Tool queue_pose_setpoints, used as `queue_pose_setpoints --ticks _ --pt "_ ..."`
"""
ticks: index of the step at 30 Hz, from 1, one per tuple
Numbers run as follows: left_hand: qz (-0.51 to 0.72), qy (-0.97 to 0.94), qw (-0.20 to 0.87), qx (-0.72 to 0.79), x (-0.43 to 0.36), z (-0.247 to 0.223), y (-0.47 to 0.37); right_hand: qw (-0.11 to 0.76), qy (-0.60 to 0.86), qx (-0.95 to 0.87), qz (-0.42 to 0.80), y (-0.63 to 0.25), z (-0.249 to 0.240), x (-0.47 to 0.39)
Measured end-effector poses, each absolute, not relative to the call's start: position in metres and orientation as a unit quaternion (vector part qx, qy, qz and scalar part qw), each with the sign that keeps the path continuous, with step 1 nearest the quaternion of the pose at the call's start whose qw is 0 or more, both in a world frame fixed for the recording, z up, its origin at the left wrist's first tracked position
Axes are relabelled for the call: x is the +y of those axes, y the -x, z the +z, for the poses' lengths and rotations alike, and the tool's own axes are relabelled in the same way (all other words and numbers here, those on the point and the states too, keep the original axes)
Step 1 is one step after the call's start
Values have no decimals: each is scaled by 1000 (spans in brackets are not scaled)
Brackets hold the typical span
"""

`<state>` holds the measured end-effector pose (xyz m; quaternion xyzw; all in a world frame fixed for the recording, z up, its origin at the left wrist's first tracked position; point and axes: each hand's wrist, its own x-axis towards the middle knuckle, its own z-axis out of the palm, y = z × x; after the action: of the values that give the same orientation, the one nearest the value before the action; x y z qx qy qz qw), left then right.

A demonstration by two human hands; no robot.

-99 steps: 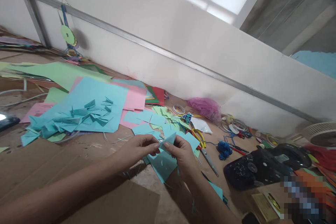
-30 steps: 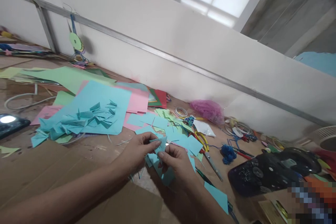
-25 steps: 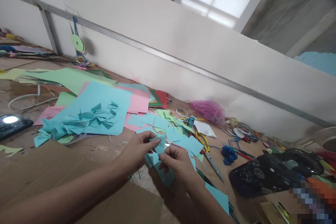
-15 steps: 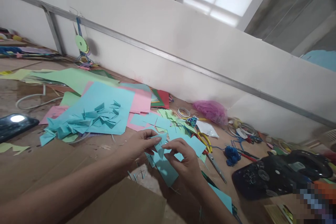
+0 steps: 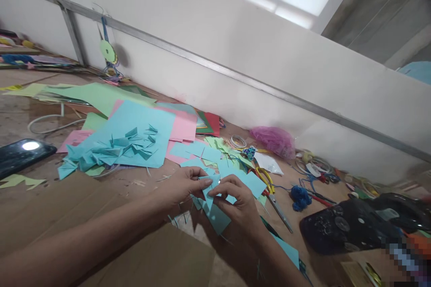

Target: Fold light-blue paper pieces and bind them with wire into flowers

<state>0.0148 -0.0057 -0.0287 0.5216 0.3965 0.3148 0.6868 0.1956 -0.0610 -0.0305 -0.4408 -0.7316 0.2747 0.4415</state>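
Note:
Between my two hands is a small folded piece of blue paper (image 5: 209,193), narrowing to a point at its lower end. My left hand (image 5: 190,184) pinches its left side with the thumb on top. The fingers of my right hand (image 5: 234,195) are closed on its right edge. Below it lies a flat blue paper sheet (image 5: 218,219), partly covered by my hands. More blue paper squares (image 5: 252,182) lie just beyond the right hand. To the left, several folded blue paper shapes (image 5: 117,145) are heaped on a large blue sheet (image 5: 144,119).
Scissors with yellow handles (image 5: 278,208) lie right of my hands, near a blue yarn bundle (image 5: 301,198) and a black device (image 5: 340,228). A phone (image 5: 25,157) rests at the left. Behind are a pink mesh bag (image 5: 274,140) and a white wall (image 5: 215,40). Cardboard (image 5: 161,255) lies in front.
The view has shifted slightly. Both hands still hold the folded blue paper, and the right fingers have moved in closer over it, with its point now showing below.

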Motion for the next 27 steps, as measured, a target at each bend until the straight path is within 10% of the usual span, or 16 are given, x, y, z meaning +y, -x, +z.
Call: queue_pose_setpoints --ticks 27 --pt "305 -540 670 408 -10 -22 -16 455 468 -696 300 -192 -26 -62"
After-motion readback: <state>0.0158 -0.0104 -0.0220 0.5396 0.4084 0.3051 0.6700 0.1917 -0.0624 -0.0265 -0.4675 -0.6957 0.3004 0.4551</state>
